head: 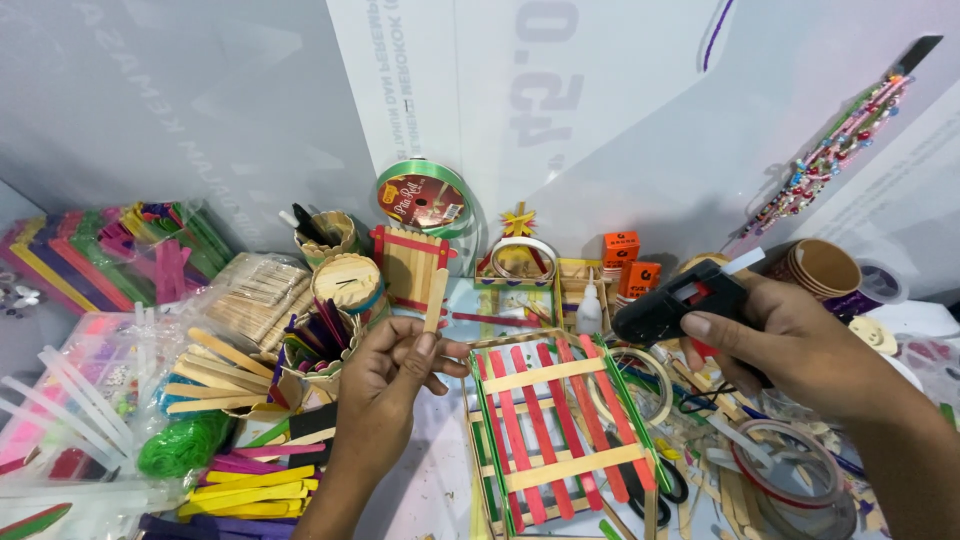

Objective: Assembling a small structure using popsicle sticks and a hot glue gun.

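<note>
Stick panel (560, 420), red, green and plain slats, at six o'clock on table (440, 480). Left hand (395, 375) pinches plain craft stick (436, 298); right hand (800, 345) clenches black glue gun (680, 305) at three o'clock. Gluing stage; stick likely needs adhesive.

The right hand (790, 345) hides the glue gun (680, 305) grip; bottom edge crops the stick frame (555, 430).

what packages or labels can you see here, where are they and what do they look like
ribbon roll label: round, red and orange, inside a green spool by the back wall
orange boxes: two small cartons, back centre
stick packs: clear bags of coloured craft sticks, far left
white boards: backdrop with grey print
</note>
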